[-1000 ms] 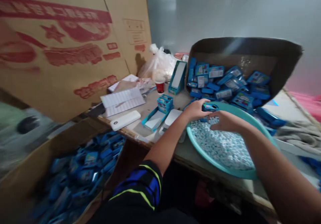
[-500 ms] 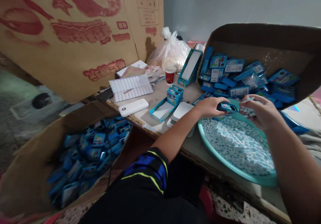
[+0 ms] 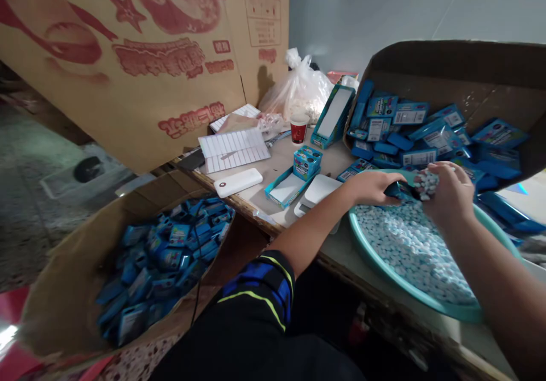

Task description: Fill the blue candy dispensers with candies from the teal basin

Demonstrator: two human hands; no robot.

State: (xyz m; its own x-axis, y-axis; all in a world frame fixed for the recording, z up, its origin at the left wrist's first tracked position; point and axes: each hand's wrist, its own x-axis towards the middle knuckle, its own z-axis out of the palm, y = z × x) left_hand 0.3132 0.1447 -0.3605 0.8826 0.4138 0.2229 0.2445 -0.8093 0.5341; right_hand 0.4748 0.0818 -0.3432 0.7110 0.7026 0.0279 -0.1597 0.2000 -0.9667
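Above the far left part of a round turquoise basin (image 3: 367, 250), my left hand (image 3: 375, 187) holds a small blue packet (image 3: 401, 191) with its fingers wrapped round it. My right hand (image 3: 450, 193) is closed on a clump of small white and pale-blue candies (image 3: 427, 183), right beside the packet's open end. Many more of these candies (image 3: 418, 250) fill the basin below both hands. A white scale (image 3: 322, 190) lies on the table left of the basin, partly behind my left forearm.
Blue packets fill a tilted carton (image 3: 452, 62) behind the basin and a floor carton (image 3: 63, 295) at lower left. A display tray (image 3: 286, 190), white power bank (image 3: 239, 182), red cup (image 3: 299, 129), folded card (image 3: 234, 149) and tied plastic bag (image 3: 298, 88) stand on the table.
The view has shifted, so the scene sits further right. My right hand has come closer to the packet, bringing the candies to its open end. My left hand still holds the packet.
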